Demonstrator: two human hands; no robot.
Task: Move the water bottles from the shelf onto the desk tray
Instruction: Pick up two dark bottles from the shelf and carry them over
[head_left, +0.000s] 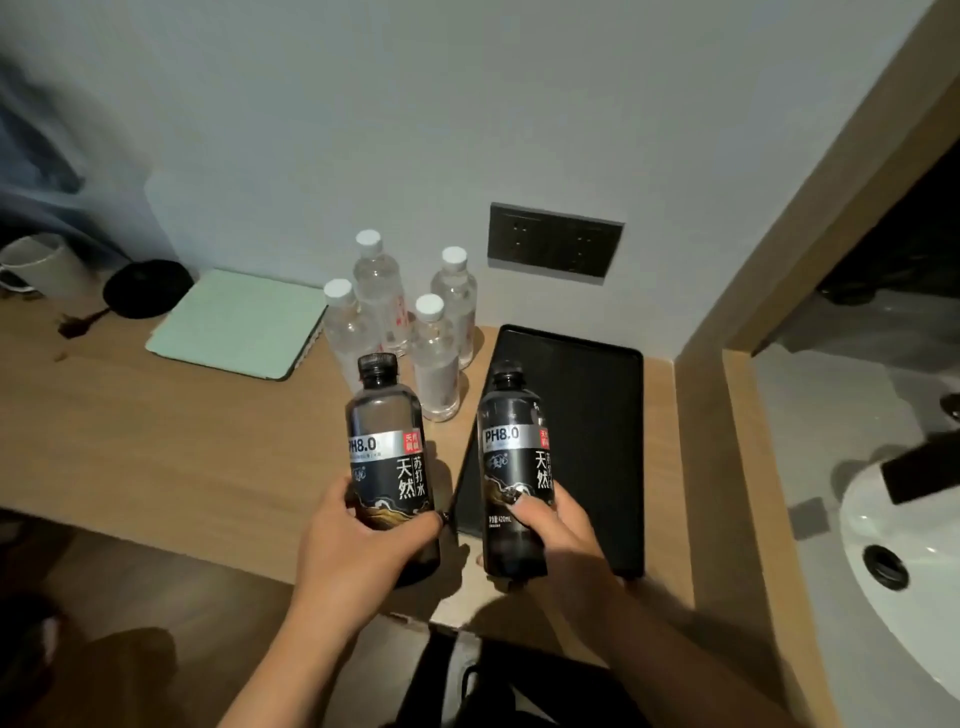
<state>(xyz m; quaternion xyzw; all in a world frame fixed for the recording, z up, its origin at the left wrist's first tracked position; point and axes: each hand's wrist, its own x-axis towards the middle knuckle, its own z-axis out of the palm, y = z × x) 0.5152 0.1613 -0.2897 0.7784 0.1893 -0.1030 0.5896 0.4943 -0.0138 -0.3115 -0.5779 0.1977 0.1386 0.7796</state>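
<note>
Each hand grips one dark bottle, both upright. The left hand (358, 540) wraps the lower body of the left dark bottle (388, 457), held above the wooden surface (156, 431) just left of the black tray (587, 415). The right hand (553, 530) clasps the right dark bottle (511, 467) over the tray's near left edge. Both have black caps, smoky clear shoulders, a silver "PH8.0" band and black labels with white characters. Four clear bottles (410, 322) with white caps stand just left of the tray's far end.
</note>
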